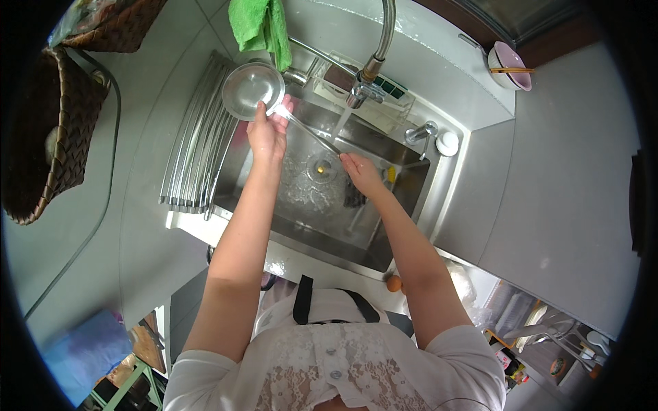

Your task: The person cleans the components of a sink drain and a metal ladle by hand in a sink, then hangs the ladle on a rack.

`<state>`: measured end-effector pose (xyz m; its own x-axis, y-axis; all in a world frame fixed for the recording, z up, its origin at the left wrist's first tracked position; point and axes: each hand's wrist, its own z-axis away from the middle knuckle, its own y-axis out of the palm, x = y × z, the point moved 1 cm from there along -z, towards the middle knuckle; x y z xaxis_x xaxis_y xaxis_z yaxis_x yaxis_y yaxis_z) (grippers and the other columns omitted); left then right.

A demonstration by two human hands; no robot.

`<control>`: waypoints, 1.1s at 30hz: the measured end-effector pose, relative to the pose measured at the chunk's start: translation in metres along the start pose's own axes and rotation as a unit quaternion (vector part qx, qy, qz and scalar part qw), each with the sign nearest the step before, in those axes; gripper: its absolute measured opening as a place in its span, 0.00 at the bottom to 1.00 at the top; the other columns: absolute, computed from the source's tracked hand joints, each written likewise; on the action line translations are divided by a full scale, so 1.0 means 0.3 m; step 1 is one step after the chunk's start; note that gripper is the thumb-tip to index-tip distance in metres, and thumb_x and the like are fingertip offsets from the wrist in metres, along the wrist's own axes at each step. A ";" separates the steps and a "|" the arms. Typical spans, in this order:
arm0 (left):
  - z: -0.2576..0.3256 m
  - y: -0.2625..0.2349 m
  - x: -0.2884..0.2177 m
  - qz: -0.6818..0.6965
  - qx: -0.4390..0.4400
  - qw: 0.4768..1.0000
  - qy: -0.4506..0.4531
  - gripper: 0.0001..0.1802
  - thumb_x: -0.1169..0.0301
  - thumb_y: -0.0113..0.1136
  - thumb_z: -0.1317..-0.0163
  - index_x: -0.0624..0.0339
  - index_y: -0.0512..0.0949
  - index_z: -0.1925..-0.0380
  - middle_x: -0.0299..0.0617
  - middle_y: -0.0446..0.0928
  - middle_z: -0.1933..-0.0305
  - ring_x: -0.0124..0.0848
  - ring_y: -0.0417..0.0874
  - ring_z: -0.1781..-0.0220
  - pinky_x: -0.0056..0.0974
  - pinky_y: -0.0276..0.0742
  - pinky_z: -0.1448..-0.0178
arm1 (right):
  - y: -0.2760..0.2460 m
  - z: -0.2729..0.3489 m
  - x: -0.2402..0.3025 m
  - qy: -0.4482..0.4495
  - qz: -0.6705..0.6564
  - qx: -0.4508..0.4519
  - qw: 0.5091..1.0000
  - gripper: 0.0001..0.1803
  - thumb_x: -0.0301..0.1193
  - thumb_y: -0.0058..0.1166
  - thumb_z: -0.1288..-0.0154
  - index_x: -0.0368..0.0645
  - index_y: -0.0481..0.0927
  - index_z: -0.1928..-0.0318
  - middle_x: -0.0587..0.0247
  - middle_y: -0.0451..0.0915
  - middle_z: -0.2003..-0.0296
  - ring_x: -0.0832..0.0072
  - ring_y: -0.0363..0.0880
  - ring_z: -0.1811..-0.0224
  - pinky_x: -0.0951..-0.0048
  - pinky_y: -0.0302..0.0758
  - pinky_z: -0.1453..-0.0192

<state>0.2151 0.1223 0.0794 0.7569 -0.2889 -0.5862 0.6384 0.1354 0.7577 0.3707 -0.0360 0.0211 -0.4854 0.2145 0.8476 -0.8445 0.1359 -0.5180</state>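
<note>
Over the left part of a steel sink [322, 243], a long-handled metal ladle [250, 90] is held aloft, its bowl by the drying rack and its handle slanting down to the right; the left hand [267, 133] is partly curled, thumb at the bowl's near rim and fingers behind the pale neck; the right hand [362, 172] has its fingers closed round the handle's far end. At the lower right, a dark bottle [506, 359] bears a red-and-white label, its print too small to make out. Water runs from the tap [367, 90] near the handle, into a wet basin with a drain [321, 169]; the rod drying rack [195, 147] spans the sink's left side; a green cloth [255, 27] hangs behind it. Grey bench [548, 164] stretches to both sides; on the left stand a woven basket [75, 133] and a trailing dark cable [115, 151]; at the back right, chopsticks [510, 70] lie across a pink bowl [504, 79]; a white round container [447, 144] sits just beside the soap dispenser [420, 132].
</note>
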 end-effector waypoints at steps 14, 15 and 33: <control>-0.065 -0.175 0.073 0.221 -0.044 0.972 -0.059 0.23 0.53 0.38 0.33 0.62 0.71 0.70 0.35 0.71 0.77 0.28 0.72 0.73 0.35 0.76 0.56 | -0.099 -0.307 0.333 -0.096 -0.038 -0.094 0.990 0.17 0.42 0.55 0.44 0.38 0.76 0.73 0.59 0.74 0.82 0.70 0.71 0.80 0.71 0.67 0.73; -0.060 -0.141 0.093 0.235 -0.050 0.967 -0.086 0.21 0.53 0.41 0.34 0.60 0.71 0.70 0.34 0.71 0.78 0.28 0.72 0.74 0.34 0.75 0.59 | -0.110 -0.313 0.319 -0.107 -0.078 -0.079 0.988 0.15 0.41 0.56 0.44 0.41 0.75 0.73 0.59 0.72 0.85 0.67 0.71 0.82 0.68 0.67 0.75; -0.047 -0.150 0.427 0.123 0.069 0.947 -0.290 0.11 0.62 0.44 0.38 0.53 0.71 0.61 0.34 0.75 0.65 0.26 0.78 0.68 0.30 0.74 0.70 | -0.031 -0.381 0.392 -0.387 0.106 -0.081 0.912 0.13 0.37 0.52 0.43 0.44 0.75 0.80 0.57 0.73 0.83 0.62 0.74 0.80 0.62 0.70 0.78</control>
<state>0.2852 0.0925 -0.0338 0.6514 -0.7414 -0.1615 0.3987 0.1533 0.9042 0.3473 0.0986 0.1124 -0.7012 -0.4858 0.5218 -0.6992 0.3257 -0.6365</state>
